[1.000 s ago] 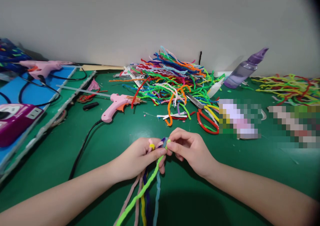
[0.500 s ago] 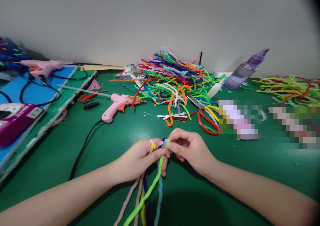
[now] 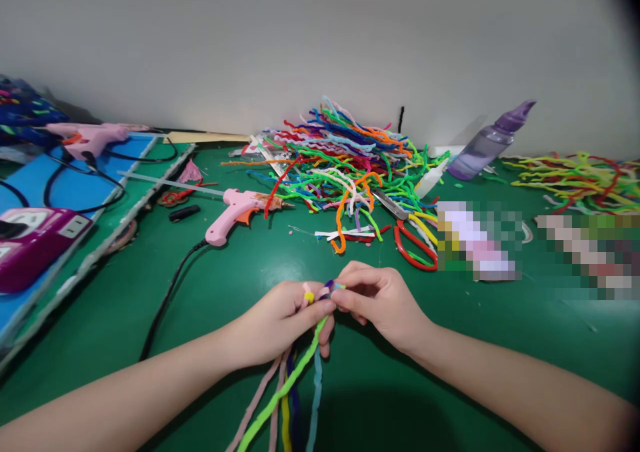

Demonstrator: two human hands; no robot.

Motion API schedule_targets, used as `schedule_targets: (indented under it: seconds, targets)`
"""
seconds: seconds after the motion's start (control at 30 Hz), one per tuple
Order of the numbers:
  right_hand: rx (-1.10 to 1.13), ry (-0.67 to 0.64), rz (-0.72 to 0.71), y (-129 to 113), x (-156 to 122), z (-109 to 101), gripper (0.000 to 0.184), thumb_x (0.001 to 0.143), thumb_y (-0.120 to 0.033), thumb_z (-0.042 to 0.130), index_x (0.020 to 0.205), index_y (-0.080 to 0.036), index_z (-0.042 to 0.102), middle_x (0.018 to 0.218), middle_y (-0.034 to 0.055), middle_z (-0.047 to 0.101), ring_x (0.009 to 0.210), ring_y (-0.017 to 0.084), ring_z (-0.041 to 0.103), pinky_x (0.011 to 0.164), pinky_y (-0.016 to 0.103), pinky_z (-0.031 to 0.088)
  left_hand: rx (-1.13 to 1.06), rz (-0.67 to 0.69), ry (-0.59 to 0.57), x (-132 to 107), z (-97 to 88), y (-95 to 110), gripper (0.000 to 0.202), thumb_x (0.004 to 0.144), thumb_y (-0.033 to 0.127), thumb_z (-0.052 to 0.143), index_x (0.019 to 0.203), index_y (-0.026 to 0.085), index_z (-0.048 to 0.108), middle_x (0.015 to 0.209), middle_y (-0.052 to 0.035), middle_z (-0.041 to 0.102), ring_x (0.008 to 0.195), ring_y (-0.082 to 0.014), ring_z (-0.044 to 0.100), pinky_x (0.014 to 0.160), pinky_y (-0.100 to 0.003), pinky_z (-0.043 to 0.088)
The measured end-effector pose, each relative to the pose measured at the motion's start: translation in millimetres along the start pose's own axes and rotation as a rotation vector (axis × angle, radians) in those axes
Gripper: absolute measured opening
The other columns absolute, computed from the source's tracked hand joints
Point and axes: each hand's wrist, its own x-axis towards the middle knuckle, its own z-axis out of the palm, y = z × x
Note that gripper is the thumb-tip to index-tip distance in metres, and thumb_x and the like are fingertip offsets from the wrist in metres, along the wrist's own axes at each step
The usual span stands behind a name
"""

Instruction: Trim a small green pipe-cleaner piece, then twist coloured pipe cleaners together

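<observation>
My left hand [image 3: 280, 322] is closed round a bundle of pipe cleaners [image 3: 287, 399] in pink, yellow, green, purple and light blue, whose long ends trail down toward me over the green table [image 3: 225, 292]. Their short tips stick up between my fingers. My right hand [image 3: 383, 302] pinches those tips, thumb and fingers pressed together, touching my left hand's fingertips.
A pink glue gun [image 3: 235, 212] with a black cord lies ahead left. A big heap of coloured pipe cleaners [image 3: 345, 159] sits at the back, red-handled scissors [image 3: 413, 245] beside it, a purple bottle [image 3: 490, 142] and another heap [image 3: 580, 179] to the right. A blue board [image 3: 65, 192] and purple power strip [image 3: 35, 239] lie left.
Both hands have shifted slightly nearer to me, still joined at the bundle's tips. The green strand has swung a little.
</observation>
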Motion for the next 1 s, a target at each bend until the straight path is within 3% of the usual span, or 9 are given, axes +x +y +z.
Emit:
schedule_targets:
  seconds: [0.2,0.3,0.4,0.5,0.63,0.7,0.77,0.87,1.0]
  targets:
    - [0.026,-0.014,0.011,2.8,0.5,-0.5,0.016,0.075,-0.031,0.069,0.084,-0.018,0.07,0.073,-0.0004,0.055,0.049,0.004,0.042,0.043,0.02,0.031,-0.007,0.006,0.011,0.2,-0.2,-0.7,0.039,0.092,0.04,0.036,0.064,0.015,0.048,0.06,0.0006,0.056,0.059,-0.01,0.056,0.064,-0.022,0.043]
    - [0.103,-0.004,0.059,4.1,0.5,-0.5,0.025,0.079,-0.035,0.065,0.099,-0.021,0.065,0.067,-0.003,0.053,0.046,0.004,0.041,0.042,0.02,0.032,-0.072,0.056,0.07,1.6,-1.8,-2.3,0.034,0.092,0.039,0.036,0.072,0.015,0.049,0.058,0.004,0.049,0.056,-0.0097,0.057,0.062,-0.022,0.041]
    - [0.098,0.058,0.055,0.1,1.3,-2.7,0.024,0.083,-0.037,0.059,0.101,-0.022,0.062,0.058,-0.0063,0.046,0.044,0.004,0.038,0.043,0.019,0.032,-0.224,0.095,0.141,4.0,-4.0,-4.9,0.027,0.093,0.037,0.037,0.081,0.016,0.049,0.056,0.0072,0.04,0.05,-0.0092,0.056,0.058,-0.022,0.038]
    - [-0.081,0.163,-0.013,-8.1,5.1,-9.8,0.019,0.086,-0.035,0.055,0.097,-0.021,0.061,0.059,-0.005,0.048,0.048,0.006,0.043,0.046,0.021,0.036,-0.395,0.117,0.198,5.6,-5.7,-7.4,0.024,0.093,0.034,0.037,0.082,0.016,0.049,0.058,0.0069,0.038,0.048,-0.0087,0.054,0.056,-0.023,0.037]
    - [-0.552,0.239,-0.288,-12.1,13.9,-24.1,0.021,0.086,-0.028,0.053,0.105,-0.024,0.062,0.1,0.0045,0.058,0.084,0.014,0.056,0.072,0.029,0.047,-0.593,0.119,0.259,5.1,-6.7,-8.5,0.02,0.092,0.031,0.039,0.082,0.016,0.048,0.061,0.0058,0.038,0.05,-0.0094,0.052,0.056,-0.024,0.037]
    - [-0.772,0.218,-0.375,-8.7,17.3,-28.8,0.024,0.086,-0.026,0.052,0.108,-0.026,0.062,0.111,0.0055,0.055,0.102,0.018,0.052,0.089,0.035,0.043,-0.657,0.112,0.279,4.4,-7.0,-7.9,0.019,0.092,0.03,0.038,0.083,0.017,0.048,0.061,0.0053,0.038,0.05,-0.0097,0.051,0.055,-0.024,0.037]
    - [-0.905,0.178,-0.373,-3.9,19.1,-30.3,0.026,0.088,-0.026,0.05,0.111,-0.025,0.061,0.111,0.0063,0.056,0.109,0.02,0.049,0.097,0.039,0.038,-0.695,0.109,0.285,4.1,-7.4,-7.2,0.019,0.092,0.029,0.038,0.083,0.017,0.048,0.061,0.005,0.038,0.051,-0.0099,0.051,0.056,-0.025,0.038]
    - [-0.971,0.126,-0.335,1.0,19.8,-28.8,0.029,0.089,-0.029,0.049,0.115,-0.022,0.059,0.111,0.0075,0.058,0.108,0.021,0.05,0.097,0.041,0.038,-0.705,0.112,0.278,4.6,-8.1,-7.2,0.019,0.092,0.028,0.038,0.081,0.016,0.049,0.06,0.0048,0.038,0.05,-0.0101,0.051,0.056,-0.025,0.038]
    - [-0.869,0.118,-0.351,1.2,19.3,-26.8,0.027,0.089,-0.026,0.048,0.114,-0.022,0.058,0.114,0.0067,0.058,0.109,0.02,0.051,0.095,0.039,0.041,-0.693,0.11,0.269,5.7,-9.0,-8.5,0.02,0.092,0.028,0.039,0.079,0.016,0.049,0.06,0.0045,0.039,0.05,-0.0104,0.052,0.056,-0.024,0.037]
